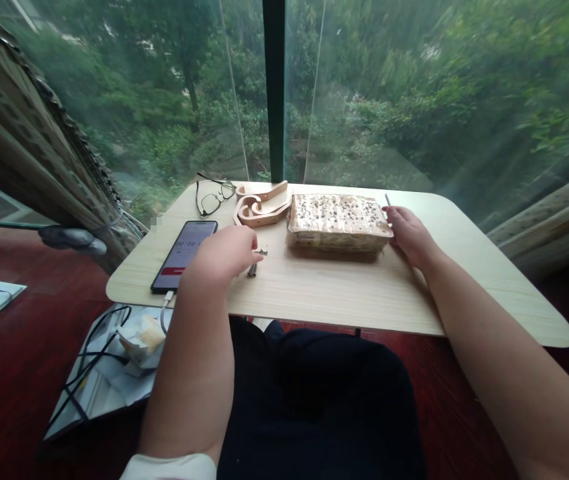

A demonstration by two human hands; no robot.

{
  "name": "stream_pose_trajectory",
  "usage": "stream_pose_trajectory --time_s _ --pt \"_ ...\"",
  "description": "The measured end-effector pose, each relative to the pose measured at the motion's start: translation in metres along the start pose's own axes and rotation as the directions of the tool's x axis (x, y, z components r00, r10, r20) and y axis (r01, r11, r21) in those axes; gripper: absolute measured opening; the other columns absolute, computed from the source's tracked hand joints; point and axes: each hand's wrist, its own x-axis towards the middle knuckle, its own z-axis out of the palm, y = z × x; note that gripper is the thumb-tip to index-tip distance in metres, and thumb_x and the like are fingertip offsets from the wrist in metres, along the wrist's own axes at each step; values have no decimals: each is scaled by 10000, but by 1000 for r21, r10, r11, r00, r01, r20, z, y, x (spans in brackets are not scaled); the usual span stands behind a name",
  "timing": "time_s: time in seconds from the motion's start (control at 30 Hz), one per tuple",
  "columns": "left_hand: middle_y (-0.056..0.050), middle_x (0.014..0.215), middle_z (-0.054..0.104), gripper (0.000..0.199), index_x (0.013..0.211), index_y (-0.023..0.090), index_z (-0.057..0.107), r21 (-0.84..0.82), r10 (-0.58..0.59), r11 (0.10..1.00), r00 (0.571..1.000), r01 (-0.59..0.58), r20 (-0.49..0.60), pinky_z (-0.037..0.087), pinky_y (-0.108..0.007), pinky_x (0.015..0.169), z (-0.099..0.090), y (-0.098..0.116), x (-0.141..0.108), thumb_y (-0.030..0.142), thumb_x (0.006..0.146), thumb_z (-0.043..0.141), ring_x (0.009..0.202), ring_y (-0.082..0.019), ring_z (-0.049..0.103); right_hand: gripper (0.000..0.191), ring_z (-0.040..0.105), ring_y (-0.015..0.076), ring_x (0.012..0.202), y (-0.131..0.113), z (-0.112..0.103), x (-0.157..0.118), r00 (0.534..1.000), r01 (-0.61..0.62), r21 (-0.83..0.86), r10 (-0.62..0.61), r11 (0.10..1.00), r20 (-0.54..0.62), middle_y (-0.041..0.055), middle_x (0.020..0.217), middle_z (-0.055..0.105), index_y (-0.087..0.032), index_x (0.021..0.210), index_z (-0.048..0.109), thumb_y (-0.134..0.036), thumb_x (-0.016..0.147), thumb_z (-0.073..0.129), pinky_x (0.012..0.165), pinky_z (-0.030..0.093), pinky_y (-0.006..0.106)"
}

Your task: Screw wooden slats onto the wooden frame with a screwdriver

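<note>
On the pale wooden table, my left hand (232,250) is over several small dark screws (252,270). Its fingers curl downward with the tips close together at the pile, and the back of the hand hides most of what they grip. My right hand (409,233) lies at the right end of a wrapped block (339,222), whose top is dotted with dark specks. A thin metal rod (388,199) sticks up from its pinched fingers; the rest of it is hidden. Left of the block rest curved wooden pieces (262,205).
A phone (184,257) showing a timer lies left of my left hand, its white cable (165,313) hanging over the edge. Eyeglasses (214,195) sit at the back left. Below, a white box (109,367) holds black cords and crumpled paper. Window glass (364,100) borders the table's far side.
</note>
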Motion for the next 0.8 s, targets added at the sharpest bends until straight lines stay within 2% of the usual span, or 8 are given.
stream_pose_trajectory --time_s 0.13,0.23,0.37,0.47,0.57,0.63,0.73,0.8 --pt "-101 1035 737 289 1056 182 707 -116 92 986 976 -116 -199 508 -303 802 10 3 13 298 834 563 948 -256 668 545 602 241 1003 -8 -2 -5 993 -9 7 8 1000 115 57 1096 676 -221 1070 647 -613 692 663 794 487 335" --pt "-101 1087 729 331 1085 161 713 -189 182 952 941 -241 -284 485 -324 911 17 9 22 226 861 478 1053 -260 645 514 595 232 1004 -13 -3 -8 985 -35 64 24 997 169 40 1085 673 -224 1072 654 -550 677 698 802 471 323" --pt "-61 1016 750 352 1026 177 742 -288 268 894 925 -343 -270 501 -291 881 19 16 25 202 854 435 954 -215 679 496 582 197 880 -18 -5 -9 982 -106 32 100 994 157 17 919 634 -216 1033 635 -480 628 743 711 445 295" --pt "-63 1040 743 373 1068 186 729 -260 274 902 922 -345 -272 494 -299 903 18 15 28 175 854 423 971 -216 670 515 574 192 853 -21 -6 -10 973 -160 13 155 987 170 10 875 607 -209 1025 608 -465 604 761 685 430 288" --pt "-111 1156 696 390 1144 177 687 -160 181 959 940 -235 -290 454 -363 979 18 7 40 144 855 427 1110 -269 604 569 583 213 928 -24 -6 -11 965 -188 14 182 982 189 38 979 627 -206 1087 594 -491 620 747 725 440 295" --pt "-145 1240 642 389 1174 166 660 -96 144 980 957 -172 -250 431 -416 1000 21 3 51 136 841 459 1172 -316 549 614 586 229 989 -24 -6 -11 963 -188 24 180 982 202 58 1067 632 -204 1142 586 -509 631 736 778 450 307" --pt "-123 1389 534 473 1285 184 573 -25 213 975 965 -219 -150 373 -459 1049 26 3 68 119 826 481 1247 -346 461 663 582 256 1064 -23 -5 -11 964 -181 37 169 983 207 80 1143 631 -194 1196 575 -525 640 725 860 453 337" --pt "-104 1412 512 490 1317 197 537 9 219 976 969 -220 -114 375 -460 1043 29 7 75 122 838 467 1230 -346 454 681 573 272 1105 -21 -5 -11 966 -175 38 164 984 201 92 1177 628 -188 1221 570 -526 649 719 908 446 358"
